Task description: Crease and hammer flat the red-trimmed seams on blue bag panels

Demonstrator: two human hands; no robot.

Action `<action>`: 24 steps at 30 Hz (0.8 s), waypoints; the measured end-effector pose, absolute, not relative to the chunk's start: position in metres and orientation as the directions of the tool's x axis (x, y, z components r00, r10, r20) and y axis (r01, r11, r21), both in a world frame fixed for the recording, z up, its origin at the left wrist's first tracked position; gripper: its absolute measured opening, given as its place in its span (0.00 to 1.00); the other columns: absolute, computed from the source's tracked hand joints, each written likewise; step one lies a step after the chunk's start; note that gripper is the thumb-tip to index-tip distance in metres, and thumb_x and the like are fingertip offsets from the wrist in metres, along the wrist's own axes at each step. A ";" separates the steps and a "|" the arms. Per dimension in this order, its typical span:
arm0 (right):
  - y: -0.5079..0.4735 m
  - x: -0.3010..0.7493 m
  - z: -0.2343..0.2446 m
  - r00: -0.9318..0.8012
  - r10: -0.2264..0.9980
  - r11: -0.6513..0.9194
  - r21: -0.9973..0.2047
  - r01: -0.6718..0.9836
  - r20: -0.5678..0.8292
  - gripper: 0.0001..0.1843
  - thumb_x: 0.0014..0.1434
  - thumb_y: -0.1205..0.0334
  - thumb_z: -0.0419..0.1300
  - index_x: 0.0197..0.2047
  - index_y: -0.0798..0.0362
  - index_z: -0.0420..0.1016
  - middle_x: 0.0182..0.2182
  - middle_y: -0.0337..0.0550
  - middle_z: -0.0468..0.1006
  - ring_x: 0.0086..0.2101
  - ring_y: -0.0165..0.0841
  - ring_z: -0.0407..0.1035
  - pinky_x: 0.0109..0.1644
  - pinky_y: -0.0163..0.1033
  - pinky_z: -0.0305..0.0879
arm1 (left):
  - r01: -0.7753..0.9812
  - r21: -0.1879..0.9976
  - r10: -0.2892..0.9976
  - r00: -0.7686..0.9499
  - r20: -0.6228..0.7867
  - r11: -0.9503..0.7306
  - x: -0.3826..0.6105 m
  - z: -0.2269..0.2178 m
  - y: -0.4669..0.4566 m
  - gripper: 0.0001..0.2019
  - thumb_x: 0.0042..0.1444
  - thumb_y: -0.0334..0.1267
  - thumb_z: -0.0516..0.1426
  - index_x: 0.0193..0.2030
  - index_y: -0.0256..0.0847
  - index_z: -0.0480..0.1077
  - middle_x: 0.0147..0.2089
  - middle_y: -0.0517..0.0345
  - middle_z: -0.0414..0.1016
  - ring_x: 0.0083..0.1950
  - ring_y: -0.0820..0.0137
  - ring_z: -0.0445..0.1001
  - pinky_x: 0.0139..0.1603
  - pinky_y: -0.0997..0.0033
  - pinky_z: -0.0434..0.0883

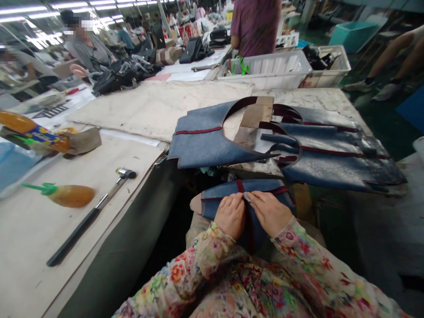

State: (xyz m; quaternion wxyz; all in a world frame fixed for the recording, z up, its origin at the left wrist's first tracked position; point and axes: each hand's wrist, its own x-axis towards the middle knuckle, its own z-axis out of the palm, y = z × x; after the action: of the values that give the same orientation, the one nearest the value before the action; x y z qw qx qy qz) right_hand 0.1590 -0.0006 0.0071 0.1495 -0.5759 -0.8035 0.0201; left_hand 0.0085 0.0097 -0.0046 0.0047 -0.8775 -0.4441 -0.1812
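Across my lap lies a blue leather-like panel (219,191) with dark red strips crossing it and a pale tip sticking out at its left end. My left hand (231,215) is closed on the panel's middle, beside the upright red strip. Close by on the right, my right hand (270,213) pinches the same area with its fingertips. A small greyish bit shows between the two hands; what it is I cannot tell. Beyond them, a larger blue panel (198,132) with a curved cut-out overhangs the table edge. More blue panels (331,152) lie piled to its right.
On the left table (132,152) lie a hammer (109,194), a glue bottle (73,195) with a green nozzle and an orange drink bottle (33,130). Black bags (126,73) and a white crate (271,68) stand farther back. A person in purple (255,26) stands behind the crate.
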 end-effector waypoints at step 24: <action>-0.005 0.234 -0.010 -0.198 0.925 0.250 -0.129 0.960 0.324 0.19 0.60 0.65 0.46 0.52 0.56 0.67 0.47 0.46 0.69 0.46 0.37 0.61 0.50 0.42 0.62 | 0.825 0.171 0.826 0.477 0.299 -0.539 0.019 -0.002 0.008 0.18 0.57 0.38 0.49 0.54 0.40 0.61 0.50 0.57 0.68 0.51 0.66 0.63 0.51 0.63 0.60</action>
State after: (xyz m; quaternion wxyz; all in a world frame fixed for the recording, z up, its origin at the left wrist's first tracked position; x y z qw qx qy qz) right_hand 0.2338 -0.0051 -0.0097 0.1696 -0.6103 -0.7721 -0.0506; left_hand 0.0188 0.0082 -0.0024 -0.0018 -0.8595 -0.4803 -0.1749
